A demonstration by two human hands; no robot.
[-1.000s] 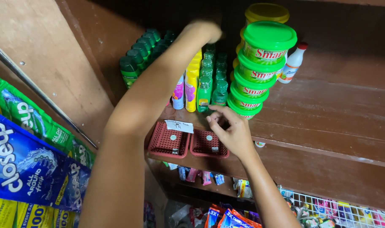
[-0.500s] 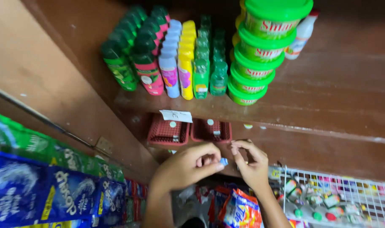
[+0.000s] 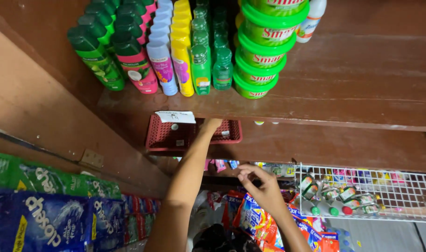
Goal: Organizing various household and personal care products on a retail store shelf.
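The left hand reaches up into a shallow red plastic mesh basket that sits on the lower wooden shelf, tucked under the edge of the upper wooden shelf. Its fingers are hidden behind that edge, so I cannot tell whether they grasp anything. A second red mesh basket stands just beside the hand on its other side, and a white paper label hangs from the shelf edge above the first basket. The right hand is lower, away from the baskets, fingertips pinched together on something too small to make out. Beneath it lie orange and blue detergent sachets; beside it stands a white wire rack of small packets. On the upper shelf stand rows of shampoo bottles and stacked green tubs.
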